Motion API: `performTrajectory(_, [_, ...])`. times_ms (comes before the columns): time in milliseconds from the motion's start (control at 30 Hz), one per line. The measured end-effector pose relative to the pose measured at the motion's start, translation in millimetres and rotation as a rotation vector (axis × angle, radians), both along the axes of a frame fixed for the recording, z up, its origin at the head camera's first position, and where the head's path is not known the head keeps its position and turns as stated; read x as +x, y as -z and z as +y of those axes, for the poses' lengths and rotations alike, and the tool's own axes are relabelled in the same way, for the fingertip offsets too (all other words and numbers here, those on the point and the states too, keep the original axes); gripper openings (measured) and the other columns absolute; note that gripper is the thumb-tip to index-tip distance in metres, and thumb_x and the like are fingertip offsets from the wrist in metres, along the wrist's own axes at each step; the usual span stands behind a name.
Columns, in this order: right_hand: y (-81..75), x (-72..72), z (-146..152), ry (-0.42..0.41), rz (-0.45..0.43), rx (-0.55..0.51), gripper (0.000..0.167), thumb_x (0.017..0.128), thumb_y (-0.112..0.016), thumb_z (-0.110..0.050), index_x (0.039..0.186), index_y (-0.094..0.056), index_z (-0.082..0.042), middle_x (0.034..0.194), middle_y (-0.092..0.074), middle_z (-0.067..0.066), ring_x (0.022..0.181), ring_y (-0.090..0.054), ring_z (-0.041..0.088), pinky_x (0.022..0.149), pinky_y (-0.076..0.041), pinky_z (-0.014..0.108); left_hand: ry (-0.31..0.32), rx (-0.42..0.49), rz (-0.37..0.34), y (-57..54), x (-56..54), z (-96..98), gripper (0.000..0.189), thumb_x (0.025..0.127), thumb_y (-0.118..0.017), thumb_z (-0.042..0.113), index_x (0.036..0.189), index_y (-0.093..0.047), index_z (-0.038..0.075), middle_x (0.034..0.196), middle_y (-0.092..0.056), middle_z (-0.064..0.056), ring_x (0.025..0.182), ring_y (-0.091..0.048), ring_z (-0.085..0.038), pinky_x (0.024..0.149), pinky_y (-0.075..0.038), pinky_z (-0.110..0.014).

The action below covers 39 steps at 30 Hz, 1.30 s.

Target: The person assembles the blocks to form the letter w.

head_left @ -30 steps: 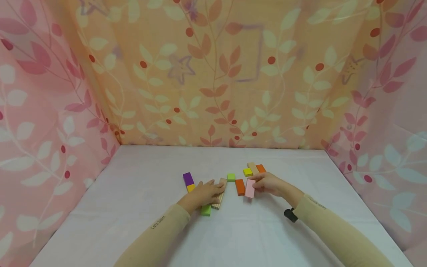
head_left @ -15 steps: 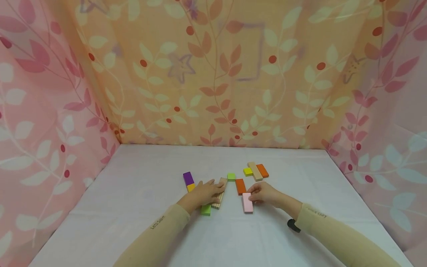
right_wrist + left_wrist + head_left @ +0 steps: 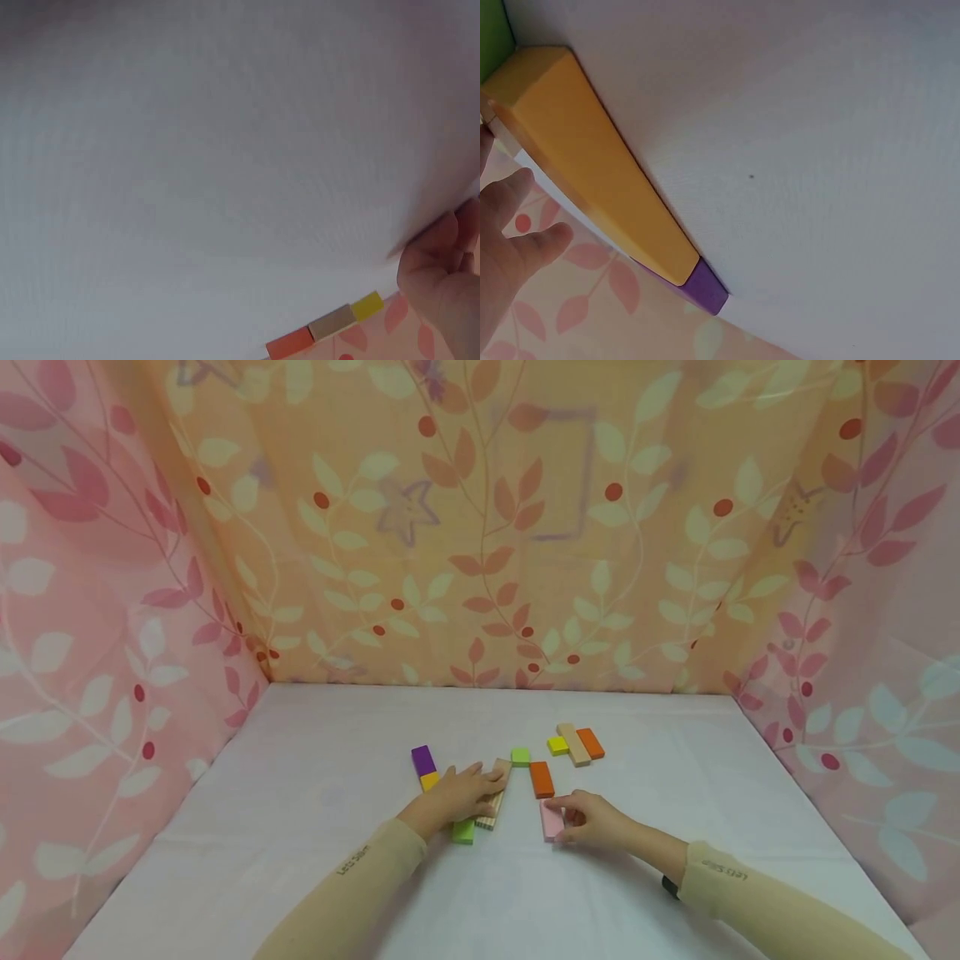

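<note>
My right hand (image 3: 596, 822) holds a pink block (image 3: 551, 822) by its ends, thumb near and index finger far. The block lies flat on the table, close below the near end of an orange block (image 3: 542, 780). My left hand (image 3: 456, 797) rests with fingers spread over a plain wooden block (image 3: 487, 822). Under and beside that palm are a lime green block (image 3: 463, 832) and a yellow-orange block (image 3: 604, 169), which meets a purple block (image 3: 705, 289) at its far end. A small green block (image 3: 521, 757) sits between the wooden and orange ones.
Farther back right, a small yellow block (image 3: 557, 746), a wooden block (image 3: 574, 745) and a second orange block (image 3: 591, 743) lie side by side. White cloth covers the table (image 3: 337, 727). Leaf-patterned curtains (image 3: 480, 527) enclose the back and both sides.
My right hand has brought the pink block toward me, from beside the orange block to below its near end, and laid it flat. The left hand has stayed in place.
</note>
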State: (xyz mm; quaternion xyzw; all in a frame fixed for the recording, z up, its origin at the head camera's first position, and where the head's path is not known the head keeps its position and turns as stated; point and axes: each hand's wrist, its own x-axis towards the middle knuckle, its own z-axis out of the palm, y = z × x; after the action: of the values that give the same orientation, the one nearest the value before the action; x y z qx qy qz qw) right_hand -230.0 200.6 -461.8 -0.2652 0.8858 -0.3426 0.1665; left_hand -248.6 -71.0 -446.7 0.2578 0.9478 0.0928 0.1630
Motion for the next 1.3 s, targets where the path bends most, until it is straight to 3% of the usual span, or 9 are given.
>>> performTrajectory(600, [-5.5, -3.1, -3.6, -0.038, -0.010, 0.019, 0.055, 0.085, -0.076, -0.018, 0.134, -0.057, -0.002, 0.079, -0.047, -0.001, 0.075, -0.045, 0.015, 0.061, -0.036, 0.022, 0.003, -0.003, 0.001, -5.2, 1.9, 0.8, 0.063, 0.093, -0.058, 0.041, 0.150, -0.039, 0.026, 0.155, -0.032, 0.007, 0.145, -0.023, -0.028, 0.112, -0.016, -0.061])
performTrajectory(1300, [-2.8, -3.4, -5.5, 0.002, -0.006, 0.028, 0.056, 0.085, -0.076, -0.017, 0.136, -0.056, -0.004, 0.078, -0.048, -0.001, 0.076, -0.045, 0.016, 0.062, -0.036, 0.022, -0.002, -0.005, -0.005, -4.8, -0.3, 3.4, 0.063, 0.092, -0.060, 0.040, 0.150, -0.040, 0.025, 0.156, -0.032, 0.007, 0.146, -0.021, -0.028, 0.112, -0.017, -0.061])
